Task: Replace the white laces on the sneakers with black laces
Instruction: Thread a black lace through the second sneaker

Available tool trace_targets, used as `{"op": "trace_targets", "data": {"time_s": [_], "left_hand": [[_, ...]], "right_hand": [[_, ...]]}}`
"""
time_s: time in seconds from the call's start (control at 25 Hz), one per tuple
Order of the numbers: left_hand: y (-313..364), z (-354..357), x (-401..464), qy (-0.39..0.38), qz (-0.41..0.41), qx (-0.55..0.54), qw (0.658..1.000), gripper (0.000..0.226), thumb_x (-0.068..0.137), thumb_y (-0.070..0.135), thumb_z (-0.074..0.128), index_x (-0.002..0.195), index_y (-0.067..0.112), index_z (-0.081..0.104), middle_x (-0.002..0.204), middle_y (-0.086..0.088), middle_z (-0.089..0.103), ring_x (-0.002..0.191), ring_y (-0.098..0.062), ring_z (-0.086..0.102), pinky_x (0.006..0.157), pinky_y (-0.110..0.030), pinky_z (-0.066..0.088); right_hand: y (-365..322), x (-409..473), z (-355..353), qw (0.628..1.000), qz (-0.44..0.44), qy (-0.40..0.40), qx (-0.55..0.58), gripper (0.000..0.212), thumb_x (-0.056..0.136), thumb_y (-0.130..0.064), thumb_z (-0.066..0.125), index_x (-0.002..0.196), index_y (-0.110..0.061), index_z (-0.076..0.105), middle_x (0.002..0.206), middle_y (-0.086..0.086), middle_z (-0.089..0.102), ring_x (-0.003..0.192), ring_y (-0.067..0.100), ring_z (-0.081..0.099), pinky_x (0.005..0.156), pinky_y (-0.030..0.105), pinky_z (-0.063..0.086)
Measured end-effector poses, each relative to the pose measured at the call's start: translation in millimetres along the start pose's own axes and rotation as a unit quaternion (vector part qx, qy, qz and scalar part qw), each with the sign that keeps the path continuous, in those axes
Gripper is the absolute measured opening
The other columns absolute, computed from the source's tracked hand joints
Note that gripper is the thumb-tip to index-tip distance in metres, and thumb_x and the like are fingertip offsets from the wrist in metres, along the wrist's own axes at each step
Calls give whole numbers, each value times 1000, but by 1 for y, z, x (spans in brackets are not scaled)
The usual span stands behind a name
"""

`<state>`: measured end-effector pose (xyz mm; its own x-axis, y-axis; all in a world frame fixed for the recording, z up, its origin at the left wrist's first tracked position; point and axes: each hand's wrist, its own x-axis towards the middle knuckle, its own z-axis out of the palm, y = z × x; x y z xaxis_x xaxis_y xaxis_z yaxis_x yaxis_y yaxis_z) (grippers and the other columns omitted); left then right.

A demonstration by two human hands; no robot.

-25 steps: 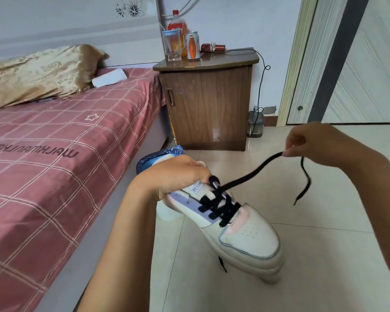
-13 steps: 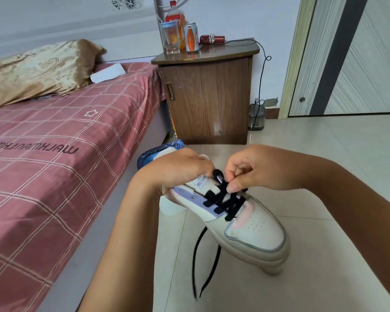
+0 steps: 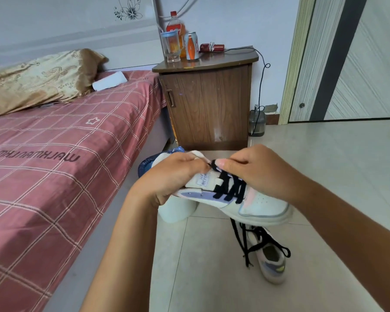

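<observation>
I hold a white sneaker (image 3: 260, 204) with lilac and pink panels in the air over the floor, toe pointing right. A black lace (image 3: 228, 186) crosses its eyelets, and loose ends hang below the sole. My left hand (image 3: 176, 174) grips the sneaker at its collar and tongue. My right hand (image 3: 254, 168) lies over the lacing, its fingers pinching the black lace at the top eyelet beside the left hand. A second sneaker (image 3: 271, 258) lies on the floor under the first, with black lace over it.
A bed (image 3: 54, 154) with a red checked sheet runs along the left. A wooden nightstand (image 3: 208, 102) with a bottle, cup and can stands straight ahead. A blue-rimmed bin (image 3: 149, 164) sits behind the left hand. Pale tiled floor (image 3: 324, 176) spreads to the right, before a door.
A second ago my right hand held the lace end stretched out to the right. It has come back to the sneaker's top eyelets and now pinches the lace there. The second sneaker has come into view.
</observation>
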<state>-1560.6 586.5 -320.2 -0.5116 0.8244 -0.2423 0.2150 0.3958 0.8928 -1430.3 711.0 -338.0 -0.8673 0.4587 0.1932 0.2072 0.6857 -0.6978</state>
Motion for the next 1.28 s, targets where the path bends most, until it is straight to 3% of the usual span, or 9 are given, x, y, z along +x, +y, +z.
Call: {"op": "trace_targets", "data": {"time_s": [0.12, 0.24, 0.44, 0.56, 0.68, 0.8, 0.88, 1.12, 1.28], "left_hand": [[-4, 7, 5, -6, 7, -10, 1000, 8, 82, 15, 59, 80, 14, 66, 65, 0, 59, 59, -12, 52, 60, -25, 40], [-7, 9, 8, 5, -12, -14, 1000, 14, 85, 9, 53, 79, 15, 63, 49, 9, 52, 43, -4, 46, 48, -19, 36], [-14, 9, 13, 9, -40, 7, 999, 12, 75, 16, 57, 82, 12, 66, 67, -3, 58, 62, -16, 52, 60, -23, 41], [-16, 7, 13, 12, -69, 37, 997, 43, 57, 26, 55, 91, 4, 67, 77, -9, 59, 74, -20, 53, 71, -33, 41], [-24, 4, 13, -2, -75, 74, 994, 39, 56, 26, 53, 85, 3, 67, 74, -9, 55, 70, -21, 52, 66, -31, 43], [-27, 7, 11, -40, -68, 126, 989, 11, 64, 22, 55, 54, 18, 56, 63, -4, 43, 59, -20, 41, 56, -29, 36], [-33, 8, 14, -77, -68, 175, 979, 19, 59, 26, 52, 44, 18, 45, 61, -1, 33, 61, -19, 31, 56, -29, 28], [-58, -3, 15, -160, -78, 263, 948, 19, 52, 35, 52, 52, 24, 68, 71, 1, 55, 72, -15, 46, 76, -28, 38], [-95, -16, 25, -208, -109, 360, 903, 26, 52, 38, 50, 53, 13, 58, 67, 0, 47, 65, -14, 42, 64, -27, 41]], "right_hand": [[3, 4, 17, 990, 31, 33, 136, 28, 85, -28, 66, 90, -1, 72, 75, 16, 68, 65, 11, 54, 63, 26, 41], [5, 7, 27, 951, 109, 57, 285, 27, 78, -12, 74, 105, -7, 71, 92, 4, 72, 84, 11, 66, 82, 22, 50], [10, 11, 42, 886, 172, 51, 427, 11, 78, -1, 70, 83, -10, 67, 98, 17, 71, 85, 19, 63, 93, 35, 49], [14, 13, 46, 843, 179, 36, 505, 16, 82, 4, 64, 80, -12, 59, 96, 13, 72, 87, 20, 67, 91, 31, 50], [17, 15, 46, 767, 211, 47, 604, 16, 84, -1, 62, 87, -15, 56, 84, 6, 74, 78, 13, 71, 76, 26, 55], [30, 24, 40, 651, 238, 83, 716, 12, 88, 1, 57, 90, -10, 54, 75, 8, 73, 68, 14, 71, 67, 30, 59], [49, 32, 33, 602, 249, 124, 748, 9, 90, 3, 55, 93, -5, 54, 72, 12, 72, 64, 15, 71, 64, 32, 59], [126, 40, 16, 573, 315, 223, 723, 18, 95, 4, 45, 79, 3, 54, 50, 10, 62, 45, 11, 59, 77, 22, 52], [187, 21, 4, 475, 343, 294, 755, 16, 96, 6, 40, 94, 8, 56, 84, 17, 65, 84, 19, 62, 104, 24, 38]]}}
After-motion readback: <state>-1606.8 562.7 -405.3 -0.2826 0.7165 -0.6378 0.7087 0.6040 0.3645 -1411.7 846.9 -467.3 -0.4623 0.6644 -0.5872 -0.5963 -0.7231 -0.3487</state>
